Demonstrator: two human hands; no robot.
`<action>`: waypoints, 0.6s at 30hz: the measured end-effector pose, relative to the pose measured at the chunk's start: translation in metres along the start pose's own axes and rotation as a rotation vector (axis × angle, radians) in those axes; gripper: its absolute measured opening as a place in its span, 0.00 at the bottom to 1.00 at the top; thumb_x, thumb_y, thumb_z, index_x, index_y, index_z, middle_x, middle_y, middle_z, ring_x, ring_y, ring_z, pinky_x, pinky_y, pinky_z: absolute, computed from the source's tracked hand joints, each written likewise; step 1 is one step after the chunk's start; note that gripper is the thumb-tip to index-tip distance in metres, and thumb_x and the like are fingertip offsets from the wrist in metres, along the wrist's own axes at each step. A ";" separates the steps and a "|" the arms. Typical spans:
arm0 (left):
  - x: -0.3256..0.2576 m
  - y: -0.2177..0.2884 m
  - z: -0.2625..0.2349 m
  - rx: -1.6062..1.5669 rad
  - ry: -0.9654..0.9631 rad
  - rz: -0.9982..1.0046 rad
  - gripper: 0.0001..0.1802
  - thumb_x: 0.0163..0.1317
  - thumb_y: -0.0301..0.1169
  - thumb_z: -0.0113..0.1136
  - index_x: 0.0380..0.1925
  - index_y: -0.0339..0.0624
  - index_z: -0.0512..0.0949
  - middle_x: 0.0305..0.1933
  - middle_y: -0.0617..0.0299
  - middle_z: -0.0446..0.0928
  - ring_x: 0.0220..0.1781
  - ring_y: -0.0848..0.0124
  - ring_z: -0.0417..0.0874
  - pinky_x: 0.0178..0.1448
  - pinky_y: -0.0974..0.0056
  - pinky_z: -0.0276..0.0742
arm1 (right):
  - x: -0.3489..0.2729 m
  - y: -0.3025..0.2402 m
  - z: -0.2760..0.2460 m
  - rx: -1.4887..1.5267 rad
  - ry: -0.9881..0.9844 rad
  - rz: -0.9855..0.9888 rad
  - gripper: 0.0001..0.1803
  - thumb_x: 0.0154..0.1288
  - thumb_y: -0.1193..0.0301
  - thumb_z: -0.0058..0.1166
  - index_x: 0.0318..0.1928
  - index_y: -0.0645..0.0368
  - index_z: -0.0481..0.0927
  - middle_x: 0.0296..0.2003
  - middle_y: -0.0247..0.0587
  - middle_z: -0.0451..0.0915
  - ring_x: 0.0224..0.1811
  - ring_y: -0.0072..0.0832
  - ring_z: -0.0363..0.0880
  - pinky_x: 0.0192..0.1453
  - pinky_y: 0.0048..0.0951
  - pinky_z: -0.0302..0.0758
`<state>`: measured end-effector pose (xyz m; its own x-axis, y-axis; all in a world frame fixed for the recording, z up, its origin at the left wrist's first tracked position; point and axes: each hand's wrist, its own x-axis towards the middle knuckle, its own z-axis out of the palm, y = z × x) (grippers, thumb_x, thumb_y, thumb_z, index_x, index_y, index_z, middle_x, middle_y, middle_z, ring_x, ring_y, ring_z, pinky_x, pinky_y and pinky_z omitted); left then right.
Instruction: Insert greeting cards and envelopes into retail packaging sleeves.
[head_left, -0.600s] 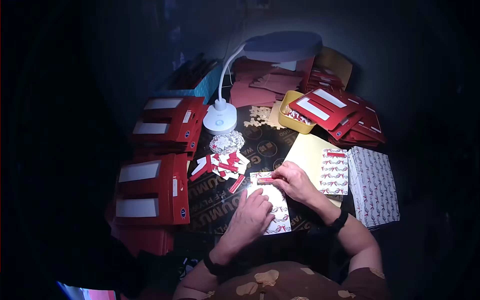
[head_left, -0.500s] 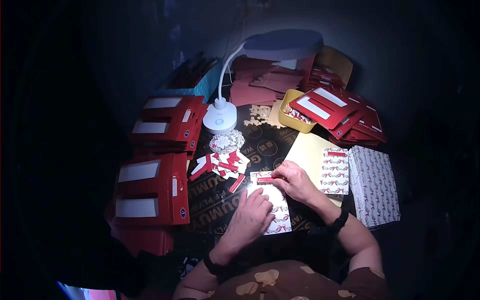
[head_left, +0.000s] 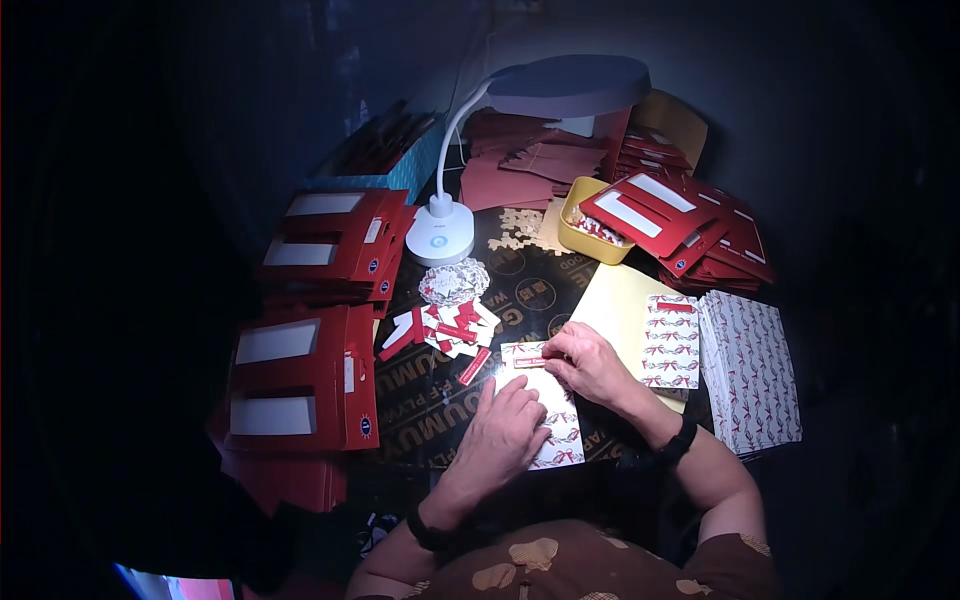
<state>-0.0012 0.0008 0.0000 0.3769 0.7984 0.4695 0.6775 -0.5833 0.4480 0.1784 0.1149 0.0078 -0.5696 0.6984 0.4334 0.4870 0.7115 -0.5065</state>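
While my left hand (head_left: 510, 425) lies flat, pinning the patterned card (head_left: 555, 420) to the desk (head_left: 450, 420), my right hand (head_left: 585, 362) pinches a red strip (head_left: 530, 361) onto its top edge; any slip would likely set it crooked.

Packaging workshop — stacked red cartons (head_left: 300, 390), desk lamp (head_left: 560, 90).

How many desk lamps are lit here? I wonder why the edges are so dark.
1: a white gooseneck lamp stands at the table's far side, its round head above the red card stacks. Others may hide in the dark.
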 end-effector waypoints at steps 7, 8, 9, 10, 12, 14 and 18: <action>-0.001 0.000 0.000 0.008 -0.009 -0.005 0.13 0.58 0.30 0.66 0.40 0.43 0.74 0.50 0.55 0.74 0.66 0.52 0.71 0.70 0.37 0.60 | 0.000 -0.001 0.001 -0.022 -0.002 -0.013 0.07 0.54 0.75 0.64 0.33 0.61 0.80 0.30 0.43 0.76 0.39 0.42 0.77 0.46 0.39 0.75; -0.002 0.000 0.000 0.017 -0.006 -0.006 0.13 0.58 0.30 0.66 0.40 0.43 0.74 0.50 0.55 0.74 0.66 0.52 0.71 0.70 0.36 0.60 | 0.001 -0.001 0.002 -0.029 -0.006 -0.019 0.07 0.54 0.74 0.64 0.33 0.61 0.80 0.30 0.43 0.76 0.39 0.42 0.77 0.46 0.39 0.75; -0.001 0.000 0.000 0.016 -0.008 -0.004 0.13 0.58 0.30 0.66 0.40 0.43 0.74 0.50 0.55 0.74 0.66 0.52 0.71 0.70 0.36 0.60 | 0.001 -0.001 0.001 -0.030 -0.004 -0.017 0.07 0.54 0.74 0.64 0.33 0.61 0.80 0.30 0.43 0.76 0.39 0.42 0.77 0.46 0.39 0.75; 0.000 -0.001 0.001 0.020 -0.007 -0.002 0.13 0.57 0.30 0.66 0.40 0.43 0.74 0.50 0.55 0.74 0.66 0.52 0.71 0.70 0.36 0.59 | 0.001 -0.001 0.001 -0.032 -0.011 -0.015 0.07 0.55 0.74 0.64 0.33 0.61 0.80 0.31 0.43 0.76 0.39 0.42 0.77 0.47 0.39 0.75; 0.001 -0.001 0.001 0.024 -0.008 0.002 0.13 0.57 0.31 0.66 0.40 0.43 0.74 0.50 0.55 0.74 0.66 0.53 0.71 0.70 0.36 0.59 | 0.001 0.000 0.000 -0.034 -0.015 -0.011 0.07 0.55 0.74 0.63 0.33 0.61 0.79 0.31 0.43 0.76 0.40 0.42 0.77 0.47 0.39 0.75; 0.002 -0.001 -0.001 0.108 -0.051 0.009 0.14 0.57 0.31 0.66 0.41 0.43 0.74 0.51 0.54 0.73 0.63 0.53 0.72 0.70 0.36 0.59 | 0.001 0.000 0.002 -0.026 -0.041 0.012 0.07 0.56 0.74 0.62 0.34 0.60 0.79 0.32 0.43 0.76 0.41 0.42 0.77 0.48 0.39 0.75; 0.014 0.000 -0.010 0.138 -0.151 -0.023 0.15 0.56 0.31 0.66 0.42 0.41 0.74 0.53 0.52 0.73 0.60 0.54 0.73 0.68 0.41 0.63 | 0.001 0.002 0.002 -0.010 -0.040 0.019 0.07 0.56 0.74 0.62 0.35 0.60 0.79 0.33 0.44 0.76 0.41 0.43 0.76 0.48 0.39 0.75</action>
<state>-0.0023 0.0105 0.0138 0.4439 0.8308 0.3358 0.7631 -0.5469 0.3443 0.1773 0.1163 0.0055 -0.5860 0.7084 0.3934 0.5048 0.6989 -0.5066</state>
